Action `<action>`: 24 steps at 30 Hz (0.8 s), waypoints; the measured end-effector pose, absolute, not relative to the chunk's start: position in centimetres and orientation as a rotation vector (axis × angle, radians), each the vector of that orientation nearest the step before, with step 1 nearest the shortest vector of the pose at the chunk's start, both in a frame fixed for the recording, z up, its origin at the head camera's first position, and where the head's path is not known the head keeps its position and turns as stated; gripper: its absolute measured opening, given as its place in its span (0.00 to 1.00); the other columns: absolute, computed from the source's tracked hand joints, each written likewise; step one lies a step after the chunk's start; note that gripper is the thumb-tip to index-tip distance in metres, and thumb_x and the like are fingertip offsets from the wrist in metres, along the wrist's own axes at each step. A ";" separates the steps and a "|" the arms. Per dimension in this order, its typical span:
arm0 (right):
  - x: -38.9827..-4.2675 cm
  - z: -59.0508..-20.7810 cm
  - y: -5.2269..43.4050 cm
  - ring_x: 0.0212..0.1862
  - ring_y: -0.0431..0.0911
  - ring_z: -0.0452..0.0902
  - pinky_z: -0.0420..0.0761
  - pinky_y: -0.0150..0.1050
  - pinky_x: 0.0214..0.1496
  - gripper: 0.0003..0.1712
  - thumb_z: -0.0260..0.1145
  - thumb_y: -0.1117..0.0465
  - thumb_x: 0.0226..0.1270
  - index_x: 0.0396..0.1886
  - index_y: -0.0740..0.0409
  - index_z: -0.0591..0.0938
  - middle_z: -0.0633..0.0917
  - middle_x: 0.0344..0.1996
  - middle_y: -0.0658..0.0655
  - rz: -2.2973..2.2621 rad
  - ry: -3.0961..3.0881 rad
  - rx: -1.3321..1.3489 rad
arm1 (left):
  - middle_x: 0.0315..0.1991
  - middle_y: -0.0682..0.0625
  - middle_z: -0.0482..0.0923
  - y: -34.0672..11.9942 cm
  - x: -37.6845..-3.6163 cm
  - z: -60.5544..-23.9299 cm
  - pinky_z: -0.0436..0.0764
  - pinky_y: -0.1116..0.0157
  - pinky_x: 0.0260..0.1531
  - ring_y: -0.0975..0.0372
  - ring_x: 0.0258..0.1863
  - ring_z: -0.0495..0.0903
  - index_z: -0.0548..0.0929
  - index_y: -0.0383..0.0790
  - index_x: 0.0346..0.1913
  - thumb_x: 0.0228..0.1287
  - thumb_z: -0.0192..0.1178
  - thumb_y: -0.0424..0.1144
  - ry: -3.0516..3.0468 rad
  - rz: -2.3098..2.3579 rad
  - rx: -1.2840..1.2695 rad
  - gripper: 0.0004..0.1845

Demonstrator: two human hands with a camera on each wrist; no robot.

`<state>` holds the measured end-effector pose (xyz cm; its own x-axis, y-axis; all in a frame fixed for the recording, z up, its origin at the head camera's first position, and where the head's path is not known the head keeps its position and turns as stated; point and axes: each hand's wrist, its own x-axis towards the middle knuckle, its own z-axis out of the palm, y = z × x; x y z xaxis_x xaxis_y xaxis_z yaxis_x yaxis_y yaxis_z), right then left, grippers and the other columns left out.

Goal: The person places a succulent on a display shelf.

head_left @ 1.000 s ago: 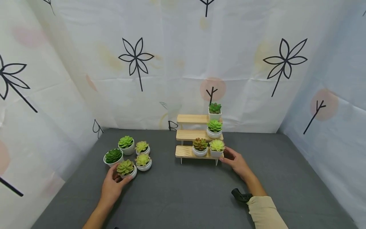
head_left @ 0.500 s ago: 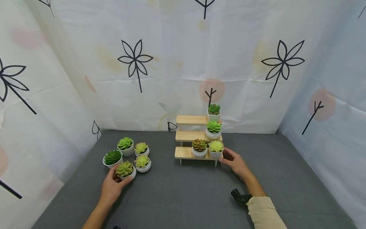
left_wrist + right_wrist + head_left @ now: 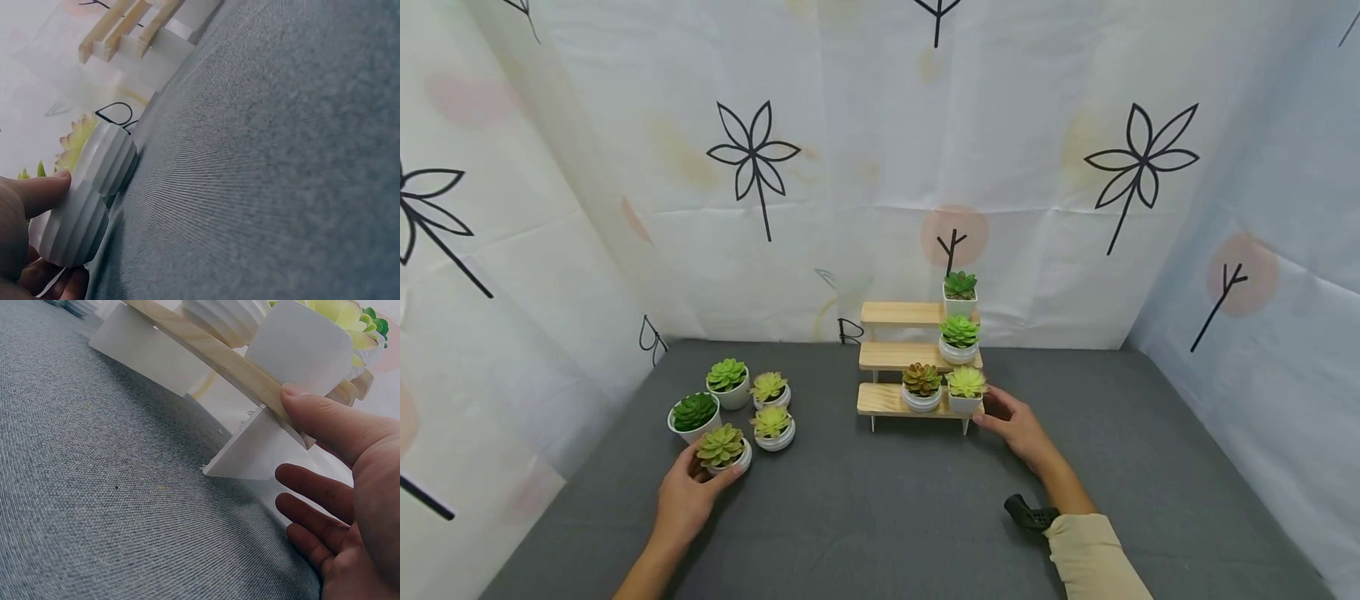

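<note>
Closest to me is my beige sleeve (image 3: 1097, 554) and the black wrist strap (image 3: 1028, 513), then the grey worktop (image 3: 880, 517).

My left hand (image 3: 688, 496) is wrapped round the nearest pot (image 3: 722, 450), a ribbed white one with a green succulent. The thumb sits on the right side of the pot and the other fingers (image 3: 37, 194) curl round the left, so it's a proper grasp, not just a touch. The pot looks like it's sitting on the worktop; I can't tell whether it's lifted at all. It's the front one of a cluster of five, which is probably why it's the easy one to grab. Right behind it sit the yellow pot (image 3: 772, 427) and the dark green pot (image 3: 694, 415), with two more further back.

My right hand (image 3: 1015, 423) is over at the right end of the wooden stand (image 3: 887, 400). The fingers are loose and mostly straight, not clenched. From the wrist view the thumb (image 3: 325, 422) presses against the end of the bottom shelf just under the square pot (image 3: 306, 347), and the rest hang open below, holding nothing. I'd say it's there to steady the stand.

Further back, the stand steps up in three tiers: two pots on the bottom shelf, one on the middle (image 3: 959, 337), one on top (image 3: 961, 292), all stacked toward the right end. The left parts of the shelves are bare wood. Behind everything is the printed curtain (image 3: 850, 167).
</note>
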<state>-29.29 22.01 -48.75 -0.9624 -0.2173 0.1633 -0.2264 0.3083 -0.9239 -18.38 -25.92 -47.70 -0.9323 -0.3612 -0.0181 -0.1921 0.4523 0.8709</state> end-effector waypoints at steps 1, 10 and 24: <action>-29.3 -48.8 22.0 0.60 0.60 0.72 0.73 0.50 0.57 0.36 0.70 0.60 0.64 0.69 0.65 0.69 0.75 0.61 0.69 1.789 -2.534 0.430 | 0.65 0.29 0.63 -25.9 -18.2 -47.6 0.66 0.46 0.60 0.42 0.65 0.64 0.57 0.30 0.73 0.56 0.72 0.47 -2.526 -1.478 0.487 0.49; -29.4 -48.8 22.0 0.59 0.60 0.72 0.72 0.52 0.57 0.37 0.70 0.60 0.64 0.69 0.65 0.68 0.75 0.60 0.69 1.792 -2.542 0.427 | 0.64 0.29 0.65 -25.7 -16.8 -47.1 0.67 0.47 0.59 0.42 0.64 0.65 0.60 0.29 0.72 0.55 0.72 0.44 -2.483 -1.424 0.526 0.47; -29.4 -48.8 22.0 0.59 0.59 0.73 0.74 0.49 0.56 0.36 0.70 0.61 0.63 0.69 0.65 0.69 0.76 0.59 0.68 1.788 -2.533 0.422 | 0.62 0.33 0.70 -24.8 -15.6 -44.2 0.69 0.52 0.57 0.47 0.61 0.70 0.63 0.34 0.70 0.56 0.73 0.46 -2.484 -1.412 0.419 0.43</action>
<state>-29.41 21.96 -48.82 -0.9635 -0.2117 0.1640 -0.2254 0.3106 -0.9234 -15.57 -24.77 -44.18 -0.9264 -0.3688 0.0765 -0.1229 0.4880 0.8642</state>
